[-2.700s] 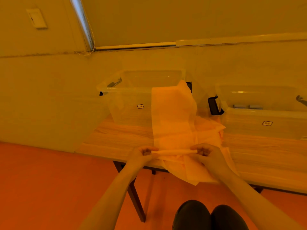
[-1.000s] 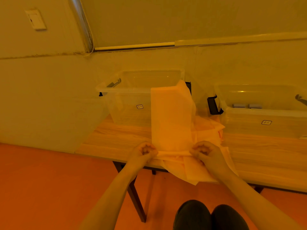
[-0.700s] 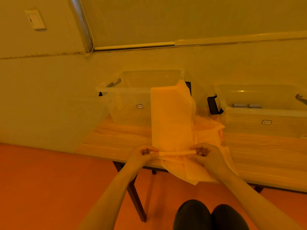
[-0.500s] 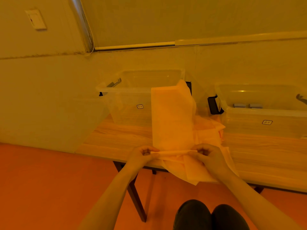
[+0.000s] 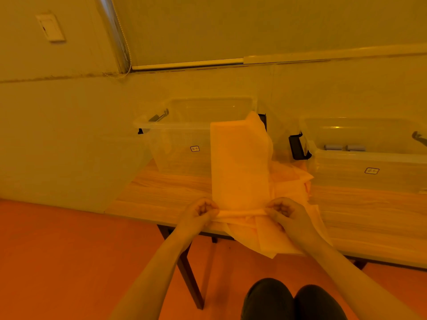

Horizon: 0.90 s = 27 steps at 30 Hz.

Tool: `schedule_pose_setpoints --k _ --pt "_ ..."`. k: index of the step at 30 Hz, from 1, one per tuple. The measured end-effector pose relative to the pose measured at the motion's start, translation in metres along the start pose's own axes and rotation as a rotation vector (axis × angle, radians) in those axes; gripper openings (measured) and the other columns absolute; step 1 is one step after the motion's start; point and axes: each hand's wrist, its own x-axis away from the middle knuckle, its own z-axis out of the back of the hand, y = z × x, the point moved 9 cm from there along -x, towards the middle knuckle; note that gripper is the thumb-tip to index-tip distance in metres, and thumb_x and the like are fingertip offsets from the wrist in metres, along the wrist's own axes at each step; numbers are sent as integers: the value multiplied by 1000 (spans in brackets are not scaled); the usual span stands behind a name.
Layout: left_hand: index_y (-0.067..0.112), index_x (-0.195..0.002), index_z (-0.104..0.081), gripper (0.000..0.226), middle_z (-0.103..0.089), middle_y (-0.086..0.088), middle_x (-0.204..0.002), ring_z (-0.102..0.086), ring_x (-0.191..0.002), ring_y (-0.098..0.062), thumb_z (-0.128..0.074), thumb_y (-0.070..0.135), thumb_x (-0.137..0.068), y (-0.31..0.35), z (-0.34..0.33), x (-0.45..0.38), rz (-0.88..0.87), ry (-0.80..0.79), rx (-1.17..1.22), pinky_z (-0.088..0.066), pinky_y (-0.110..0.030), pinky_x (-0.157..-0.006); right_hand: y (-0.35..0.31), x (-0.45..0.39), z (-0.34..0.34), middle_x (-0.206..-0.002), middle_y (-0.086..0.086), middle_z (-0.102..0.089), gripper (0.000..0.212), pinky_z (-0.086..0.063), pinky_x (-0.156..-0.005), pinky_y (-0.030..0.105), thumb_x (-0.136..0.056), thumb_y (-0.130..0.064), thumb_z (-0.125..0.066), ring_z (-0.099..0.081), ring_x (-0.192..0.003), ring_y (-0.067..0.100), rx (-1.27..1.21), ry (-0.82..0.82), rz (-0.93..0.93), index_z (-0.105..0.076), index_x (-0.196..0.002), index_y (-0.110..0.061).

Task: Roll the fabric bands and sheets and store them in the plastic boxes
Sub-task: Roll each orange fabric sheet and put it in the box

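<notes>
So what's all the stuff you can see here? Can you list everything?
fabric sheet being rolled: 1, orange, draped from the left box's rim down to the table's near edge
loose fabric sheets: several, orange, piled on the table under and to the right of it
plastic boxes: 2, clear, on the table; left one, right one
rolls: 2, grey, inside the right box
table: 1, light wood, by the wall
wall plate: 1, pale, upper left
left hand: fingers pinch the roll's left end
right hand: fingers pinch its right end
knees: 2, dark, bottom
</notes>
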Motion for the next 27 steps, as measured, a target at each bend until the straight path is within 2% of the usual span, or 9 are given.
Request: schedule_pose_setpoints --k 4,7,10,12,15,19,21,24,27 --pt "19 -89 -68 5 -54 13 -60 -48 -53 -1 -63 18 -90 -4 0 0 27 -4 3 -39 -17 -53 4 0 -1 -85 5 -64 17 -48 -59 18 -84 -15 -71 -60 -74 17 21 -7 -40 -66 -97 -23" --pt "26 -84 -72 4 -67 10 -72 -58 -67 -6 -73 22 -82 -7 1 -1 58 14 -13 -47 -21 -62 2 1 0 -84 3 -64 13 -46 -59 18 -85 -16 -70 -60 -75 16 10 8 -36 -66 -95 -22" --pt "30 -83 -73 11 -72 -5 -89 -64 -80 -17 -78 23 -77 -7 1 -1 59 5 -1 -52 -32 -75 0 2 1 -82 1 -64 7 -44 -59 20 -86 -19 -69 -59 -73 16 10 17 -30 -68 -92 -22" --pt "30 -83 -73 7 -71 -6 -90 -63 -81 -19 -76 24 -80 -7 1 0 55 8 -2 -50 -33 -74 1 2 2 -82 1 -64 5 -45 -61 22 -86 -19 -69 -59 -73 17 12 17 -36 -69 -90 -22" --pt "29 -82 -71 2 -69 0 -84 -59 -76 -15 -71 29 -84 -6 1 1 44 2 -28 -45 -30 -70 2 0 2 -93 -4 -65 6 -51 -70 28 -85 -20 -69 -61 -82 16 43 11 -19 -70 -90 -24" --pt "27 -80 -71 5 -70 2 -90 -63 -88 -17 -72 31 -82 -7 2 1 67 12 -47 -49 -32 -78 3 1 2 -90 -1 -67 5 -48 -65 24 -85 -22 -69 -62 -80 18 13 15 -34 -69 -91 -22" --pt "27 -80 -71 3 -69 1 -88 -62 -83 -15 -72 29 -82 -8 1 0 68 13 -45 -48 -30 -74 3 2 3 -86 -1 -67 9 -46 -60 20 -85 -24 -69 -62 -74 15 -2 22 -41 -67 -93 -21" --pt "25 -91 -68 7 -63 6 -73 -55 -65 -7 -70 22 -85 -6 0 -1 49 4 -15 -43 -23 -60 3 2 2 -74 0 -66 12 -44 -55 19 -87 -25 -67 -58 -61 11 -64 15 -42 -64 -97 -20" --pt "22 -91 -66 3 -56 9 -68 -49 -58 -5 -66 20 -88 -5 0 -2 33 -9 -21 -40 -22 -55 3 2 1 -74 0 -64 9 -44 -54 17 -88 -23 -65 -57 -61 8 -26 11 -26 -66 -96 -20"
